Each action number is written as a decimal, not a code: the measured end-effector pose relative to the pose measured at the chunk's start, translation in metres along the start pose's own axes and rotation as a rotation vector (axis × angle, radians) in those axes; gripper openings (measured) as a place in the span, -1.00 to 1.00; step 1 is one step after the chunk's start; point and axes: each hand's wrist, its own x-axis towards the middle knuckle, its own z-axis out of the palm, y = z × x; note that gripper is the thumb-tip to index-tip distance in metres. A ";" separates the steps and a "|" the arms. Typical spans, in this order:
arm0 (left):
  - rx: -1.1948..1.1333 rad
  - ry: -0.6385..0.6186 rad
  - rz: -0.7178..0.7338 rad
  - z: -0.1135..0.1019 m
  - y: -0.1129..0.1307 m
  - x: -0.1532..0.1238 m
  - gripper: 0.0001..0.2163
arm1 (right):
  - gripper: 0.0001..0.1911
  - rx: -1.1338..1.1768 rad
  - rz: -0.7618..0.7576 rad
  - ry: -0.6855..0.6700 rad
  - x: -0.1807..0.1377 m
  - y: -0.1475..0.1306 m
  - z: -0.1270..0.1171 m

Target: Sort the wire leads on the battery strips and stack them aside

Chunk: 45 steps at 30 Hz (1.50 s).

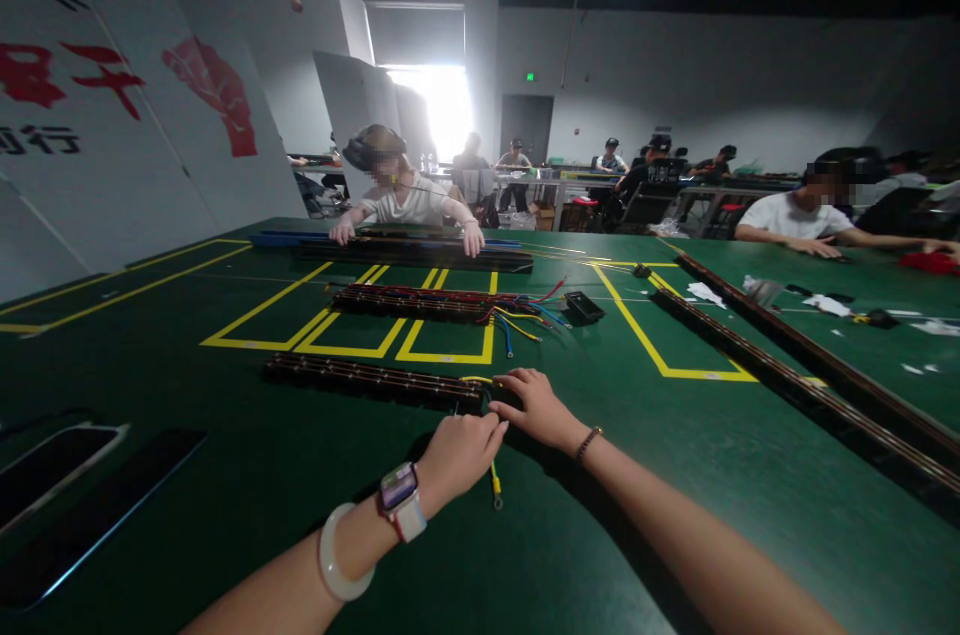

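Observation:
Both my hands work at the right end of a long black rail [375,380] lined with copper-coloured strips. My left hand [459,455] is closed there, its fingertips meeting my right thumb; what they pinch is hidden. My right hand [541,410] curls over the rail's end, its fingertips at a yellow-green wire. Below my fingers a yellow-green wire end with a ring terminal [496,488] hangs over the green table [600,535]. Farther back lies a second strip bundle [412,303] with red, blue and yellow wires, beside a small black box [583,307].
Two dark phone-like slabs [105,515] lie at the left. Two long rails [772,370] run along the right side. Yellow tape [446,356] marks rectangles on the table. Across it, a person [409,200] handles dark rails; another person [802,215] sits at the right.

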 end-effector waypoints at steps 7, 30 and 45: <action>-0.390 0.030 0.049 0.006 0.001 -0.003 -0.68 | -0.42 0.052 0.082 -0.056 0.002 -0.006 -0.001; -1.655 -0.368 -0.409 0.016 0.000 0.006 -0.75 | -0.88 -0.368 0.057 -0.171 0.005 -0.030 -0.032; -1.610 -0.279 -0.452 0.016 0.001 0.010 -0.65 | -0.83 -0.462 -0.080 -0.257 -0.009 -0.068 -0.036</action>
